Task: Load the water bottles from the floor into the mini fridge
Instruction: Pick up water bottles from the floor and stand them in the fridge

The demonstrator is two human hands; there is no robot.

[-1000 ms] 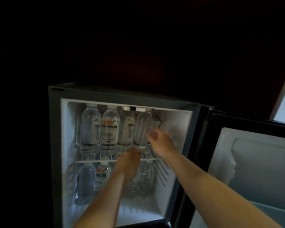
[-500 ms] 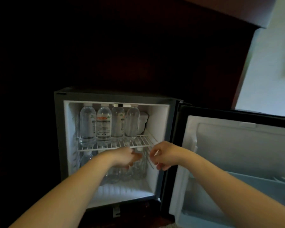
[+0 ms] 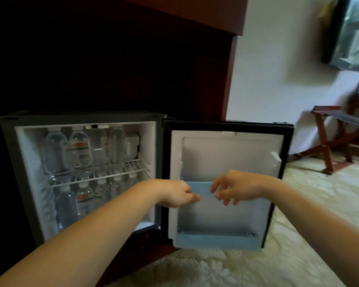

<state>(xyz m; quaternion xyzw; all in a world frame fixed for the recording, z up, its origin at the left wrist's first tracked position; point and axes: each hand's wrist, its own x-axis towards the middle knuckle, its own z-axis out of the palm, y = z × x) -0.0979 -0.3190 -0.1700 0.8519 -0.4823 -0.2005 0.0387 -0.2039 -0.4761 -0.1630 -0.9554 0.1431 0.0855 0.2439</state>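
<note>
**Water bottles shelved, both hands empty at the fridge door**

Water bottles point(image 3: 79, 150) stand in the mini fridge point(image 3: 19, 162), one row on the wire shelf point(image 3: 120, 172), another below it. The left hand point(image 3: 174, 195) has a narrow grip, fingers curled loosely, holding nothing. The right hand point(image 3: 236, 186) has a loose, half-open grip, also empty. Both hover in front of the open door point(image 3: 226, 154), near its blue upper rail point(image 3: 200, 188). A blue door bin point(image 3: 216, 241) sits lower. Patterned carpet point(image 3: 257, 266) lies beneath.

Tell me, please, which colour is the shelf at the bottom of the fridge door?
Light blue; the door shelf shows clearly in the head view.
</note>
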